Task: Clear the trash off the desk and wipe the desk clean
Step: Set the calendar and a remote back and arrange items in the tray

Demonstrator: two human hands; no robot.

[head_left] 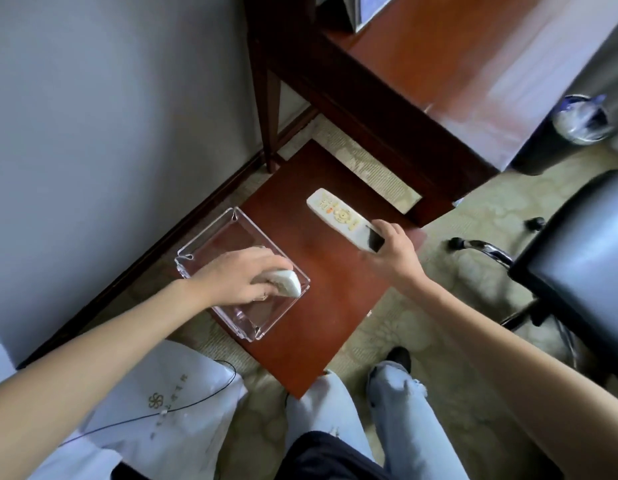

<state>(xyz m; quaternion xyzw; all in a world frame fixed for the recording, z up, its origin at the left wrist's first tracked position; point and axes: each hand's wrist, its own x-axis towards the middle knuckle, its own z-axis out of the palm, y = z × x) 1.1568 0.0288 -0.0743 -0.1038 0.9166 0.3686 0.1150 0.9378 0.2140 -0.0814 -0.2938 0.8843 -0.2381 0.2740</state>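
A low reddish wooden table (321, 306) stood in the middle of the frame, with a clear acrylic tray (231, 317) on its left part. The left hand (238, 275) reached into the tray, its fingers curled round a white folded cloth (288, 284) held against the tray's right side. The right hand (394, 251), right of centre, gripped the dark lower end of a white remote control (338, 214), which pointed toward the upper left over the table. The desk (456, 71) ran across the upper right. A lined waste bin (557, 136) stood at the right edge, above a black office chair (577, 258). A white bag (169, 393) with a gold logo lay at lower left.
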